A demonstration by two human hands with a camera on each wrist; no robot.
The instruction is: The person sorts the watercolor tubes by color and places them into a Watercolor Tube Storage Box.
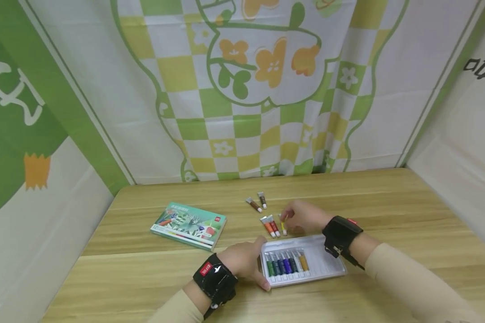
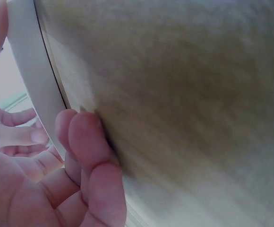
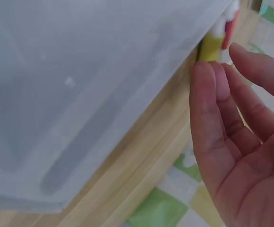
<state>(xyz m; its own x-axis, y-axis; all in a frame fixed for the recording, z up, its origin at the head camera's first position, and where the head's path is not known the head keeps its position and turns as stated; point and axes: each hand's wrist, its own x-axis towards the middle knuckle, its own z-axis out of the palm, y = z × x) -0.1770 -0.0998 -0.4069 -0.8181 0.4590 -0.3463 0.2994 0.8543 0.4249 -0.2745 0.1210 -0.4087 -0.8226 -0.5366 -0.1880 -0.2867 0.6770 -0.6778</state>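
Your right hand (image 1: 305, 216) has its fingertips at the yellow tube (image 1: 283, 226), which lies on the table (image 1: 117, 269) just beyond the white tray (image 1: 325, 255), right of the red tube (image 1: 274, 225); can't tell if your pinch is closed, while your left hand (image 1: 242, 259) grips the tray's left end. Tube's likely light, soft-walled and a bit slick, so take it mid-body between thumb and fingertips, no hard squeeze. Long axis runs near-to-far, white cap toward you and the tray, flat crimped end away.
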